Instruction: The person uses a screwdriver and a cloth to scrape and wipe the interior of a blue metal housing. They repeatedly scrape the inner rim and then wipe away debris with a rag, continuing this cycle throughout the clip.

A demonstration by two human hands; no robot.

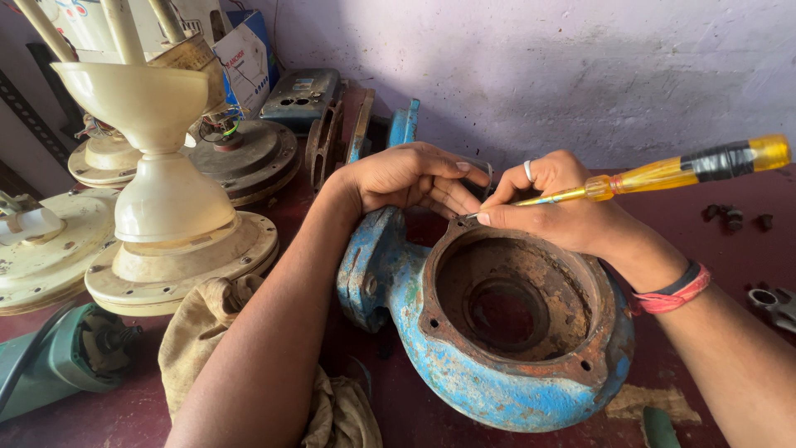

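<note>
Nearest the camera, a rusty blue pump casing point(489, 332) lies on the dark red bench point(721, 241) with its round opening turned up, so the corroded inside is open to reach, and a tan rag point(207, 332) is bunched just beside it. At the casing's far rim the right hand point(564, 211) is closed in a pen-like pinch on a yellow-handled screwdriver point(663, 172) (its tip set at the rim), while the left hand point(410, 178), fingers curled and holding no tool, presses on the casing's far edge, seemingly to steady it. Farther back, cream ceiling-fan motors point(166, 207) stand against the wall.
</note>
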